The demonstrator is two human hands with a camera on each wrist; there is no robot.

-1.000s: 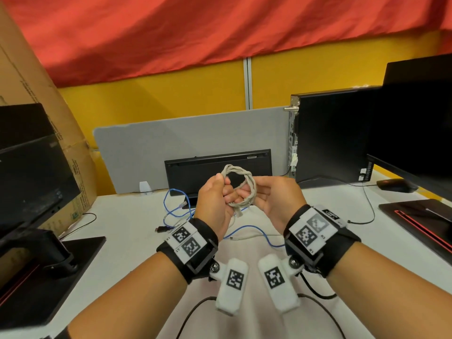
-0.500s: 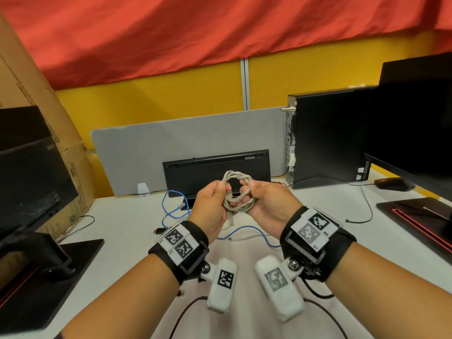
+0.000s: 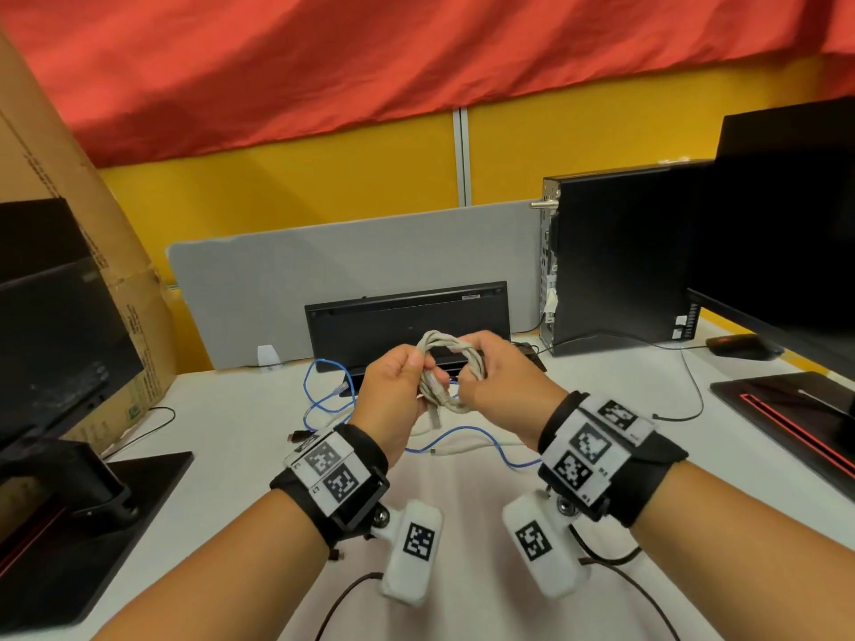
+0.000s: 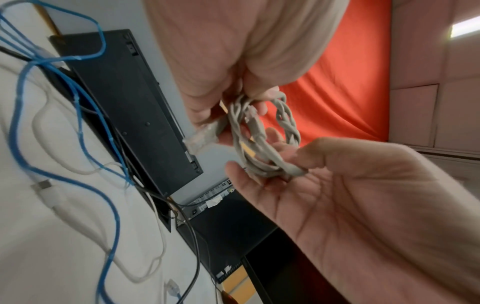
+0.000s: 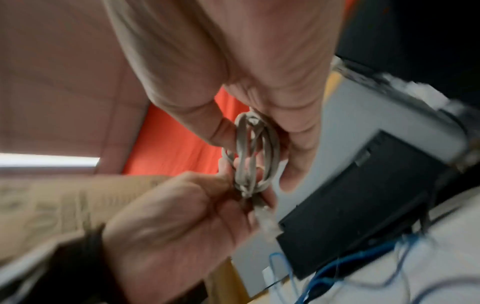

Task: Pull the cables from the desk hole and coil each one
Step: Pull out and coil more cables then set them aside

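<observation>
A grey network cable [image 3: 451, 358] wound into a small coil hangs in the air above the white desk [image 3: 222, 418], between both hands. My left hand [image 3: 393, 390] grips the coil's left side, with a clear plug end [image 4: 201, 139] hanging below its fingers. My right hand [image 3: 497, 386] pinches the coil's right side [image 5: 255, 156]. A blue cable [image 3: 324, 400] and a white USB cable [image 3: 458, 448] lie loose on the desk beneath the hands. The desk hole [image 4: 166, 214] shows by the keyboard, with black wires entering it.
A black keyboard [image 3: 407, 316] leans on a grey divider [image 3: 351, 266] behind the hands. A black computer tower [image 3: 620, 252] and a monitor [image 3: 786, 233] stand at the right, another monitor [image 3: 51, 326] and a cardboard box [image 3: 69, 187] at the left.
The hands have lowered slightly and closed together on the grey coil. The right hand shifted from holding the coil's side open to pinching it near the loose plug end.
</observation>
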